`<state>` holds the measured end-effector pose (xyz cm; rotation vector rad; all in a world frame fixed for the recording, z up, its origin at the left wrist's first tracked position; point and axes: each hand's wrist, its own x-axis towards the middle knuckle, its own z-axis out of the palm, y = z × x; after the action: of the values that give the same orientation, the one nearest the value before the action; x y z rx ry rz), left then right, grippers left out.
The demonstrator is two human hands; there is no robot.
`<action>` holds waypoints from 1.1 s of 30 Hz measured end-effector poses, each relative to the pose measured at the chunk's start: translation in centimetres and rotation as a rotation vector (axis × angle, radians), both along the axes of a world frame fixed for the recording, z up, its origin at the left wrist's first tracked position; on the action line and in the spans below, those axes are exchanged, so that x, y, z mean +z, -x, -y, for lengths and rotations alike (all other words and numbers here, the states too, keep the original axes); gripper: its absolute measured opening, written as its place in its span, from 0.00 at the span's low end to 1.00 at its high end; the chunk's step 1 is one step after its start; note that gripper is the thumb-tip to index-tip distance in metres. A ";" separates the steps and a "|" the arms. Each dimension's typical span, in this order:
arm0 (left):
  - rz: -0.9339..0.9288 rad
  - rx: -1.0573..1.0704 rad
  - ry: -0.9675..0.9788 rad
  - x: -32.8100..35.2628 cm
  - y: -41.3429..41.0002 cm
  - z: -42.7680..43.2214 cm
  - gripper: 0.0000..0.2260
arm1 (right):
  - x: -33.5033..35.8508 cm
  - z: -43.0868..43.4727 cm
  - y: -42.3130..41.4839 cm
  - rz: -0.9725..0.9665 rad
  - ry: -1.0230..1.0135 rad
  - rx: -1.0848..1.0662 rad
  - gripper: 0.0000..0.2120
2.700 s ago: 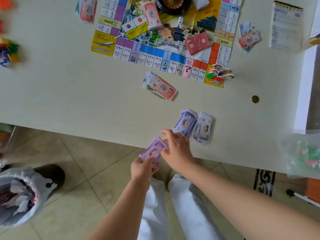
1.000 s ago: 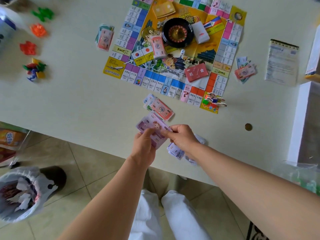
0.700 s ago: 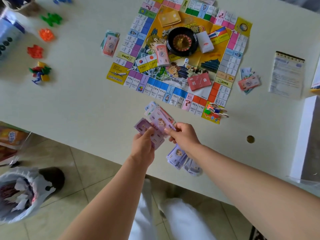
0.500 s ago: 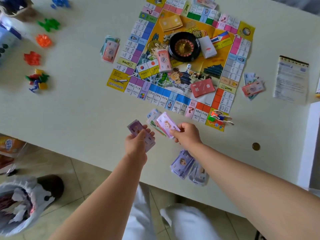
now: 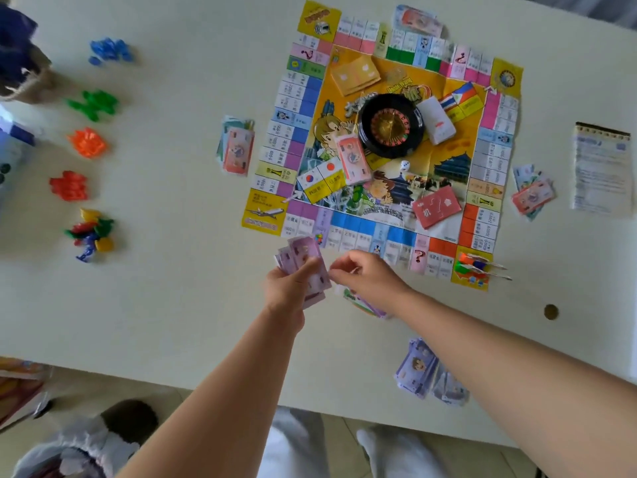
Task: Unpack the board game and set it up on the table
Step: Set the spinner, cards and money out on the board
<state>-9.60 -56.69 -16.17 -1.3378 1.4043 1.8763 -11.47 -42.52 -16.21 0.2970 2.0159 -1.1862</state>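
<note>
The game board [image 5: 362,226] lies unfolded on the white table [image 5: 165,305], with a black roulette wheel [image 5: 389,125], a red card deck [image 5: 436,207] and a yellow card deck [image 5: 355,75] on it. My left hand [image 5: 287,291] grips a fanned stack of purple play money [image 5: 301,262] just below the board's near edge. My right hand [image 5: 370,276] is beside it with curled fingers, thumb and forefinger pinching the stack's right edge. A mixed money pile [image 5: 367,305] lies partly hidden under my right wrist. More purple notes [image 5: 417,369] sit by the table's near edge.
Money piles lie left [image 5: 236,150], right [image 5: 532,193] and at the far side [image 5: 418,20] of the board. Character tokens [image 5: 477,267] stand on its near right corner. Blue [image 5: 110,51], green [image 5: 93,105], orange [image 5: 88,143] and red [image 5: 67,184] plastic pieces sit far left. A rule sheet [image 5: 601,170] lies far right.
Both hands moved from the table's near edge toward the board. My right hand laid a purple note on the pile below the board and came back to the stack in my left hand.
</note>
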 end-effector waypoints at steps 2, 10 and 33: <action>0.001 -0.006 0.009 0.2 1.6 1.8 0.03 | 0.8 2.6 1.7 0.024 0.096 -0.052 0.07; -0.031 -0.014 -0.006 0.1 9.0 10.2 0.03 | 0.1 11.3 9.5 0.060 0.120 -0.051 0.04; -0.160 -0.149 0.117 -0.2 17.7 12.7 0.07 | -1.7 14.9 18.6 -0.018 0.102 -0.246 0.05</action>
<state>-27.29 -69.37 -16.36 -1.1211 1.6680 1.8615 -30.07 -57.38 -17.94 0.4953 1.9677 -1.4426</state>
